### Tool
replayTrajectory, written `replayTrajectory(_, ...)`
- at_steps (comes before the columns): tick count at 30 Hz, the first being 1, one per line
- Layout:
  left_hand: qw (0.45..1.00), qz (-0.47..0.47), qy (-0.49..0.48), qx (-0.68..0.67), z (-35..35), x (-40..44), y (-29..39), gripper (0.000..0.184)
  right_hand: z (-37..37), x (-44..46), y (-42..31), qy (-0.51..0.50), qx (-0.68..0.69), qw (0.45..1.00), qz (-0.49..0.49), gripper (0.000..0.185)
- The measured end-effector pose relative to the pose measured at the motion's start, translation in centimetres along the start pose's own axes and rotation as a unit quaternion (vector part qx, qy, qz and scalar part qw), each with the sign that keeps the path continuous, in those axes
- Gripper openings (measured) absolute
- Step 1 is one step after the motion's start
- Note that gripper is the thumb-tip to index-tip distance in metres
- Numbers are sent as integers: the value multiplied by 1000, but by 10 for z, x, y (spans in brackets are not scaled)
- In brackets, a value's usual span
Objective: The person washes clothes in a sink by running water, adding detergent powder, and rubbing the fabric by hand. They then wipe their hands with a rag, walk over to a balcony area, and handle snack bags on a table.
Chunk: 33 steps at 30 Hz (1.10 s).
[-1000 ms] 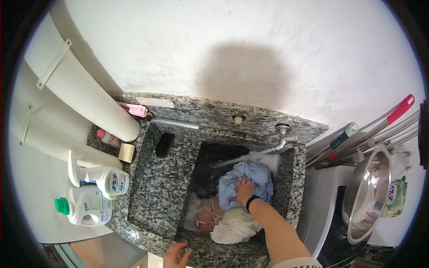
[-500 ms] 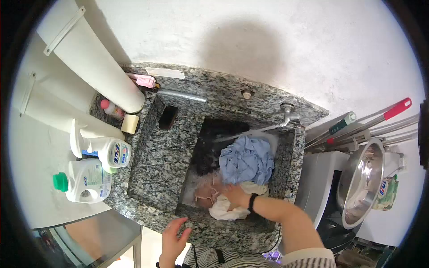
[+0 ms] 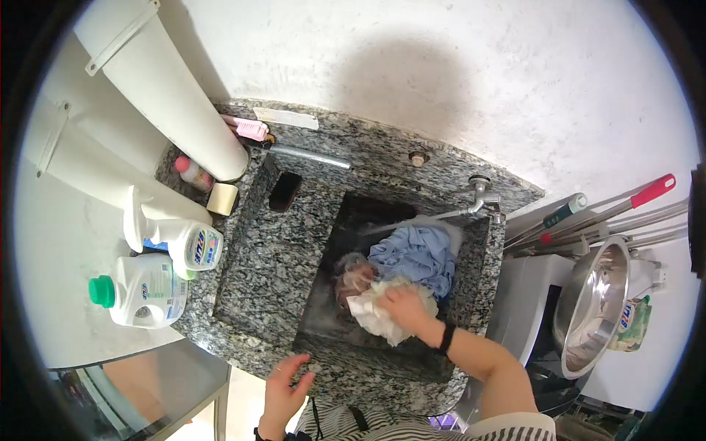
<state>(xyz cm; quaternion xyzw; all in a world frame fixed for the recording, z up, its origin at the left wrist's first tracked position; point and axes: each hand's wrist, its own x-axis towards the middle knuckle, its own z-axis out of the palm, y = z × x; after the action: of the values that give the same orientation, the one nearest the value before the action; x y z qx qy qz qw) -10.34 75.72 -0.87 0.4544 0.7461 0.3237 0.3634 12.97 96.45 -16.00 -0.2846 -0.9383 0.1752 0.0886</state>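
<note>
My right hand (image 3: 409,310), with a black band at the wrist, is closed on a bunched white cloth (image 3: 372,316) in the granite sink basin (image 3: 471,294). Behind the cloth lies a crumpled light blue garment (image 3: 413,256). A wet brownish-pink garment (image 3: 351,275) sits in the water to the left, partly covered by the white cloth. Water streams leftward from the metal tap (image 3: 482,200) into the basin. At the sink's front edge my left hand (image 3: 285,389) is open, its fingers apart and holding nothing.
On the left ledge stand a spray bottle (image 3: 198,246), a green-capped detergent jug (image 3: 151,290) and a yellow soap block (image 3: 222,199). A dark brush (image 3: 284,192) lies on the granite washboard (image 3: 272,257). A steel bowl (image 3: 588,309) and several mop handles (image 3: 618,207) are at the right.
My right hand has moved up and slightly right, lifting the white cloth from the front of the basin against the blue garment. The brownish-pink garment has shifted back. My left hand stays open.
</note>
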Motion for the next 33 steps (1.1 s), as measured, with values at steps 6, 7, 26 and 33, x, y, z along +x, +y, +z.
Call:
replayTrajectory(6,1000,-5,-30,-1,2,10,11,30,40,-58,-23,-211,-24,972,-100,39)
replayTrajectory(7,999,-1,-36,2,4,11,11,30,69,-59,-15,-254,-19,962,-97,41)
replayTrajectory(26,998,-51,16,-45,-3,-11,-3,31,110,-1,-37,-137,-162,974,84,52)
replayTrajectory(33,997,-49,23,-50,-5,-23,-10,31,92,39,2,-122,23,965,233,30)
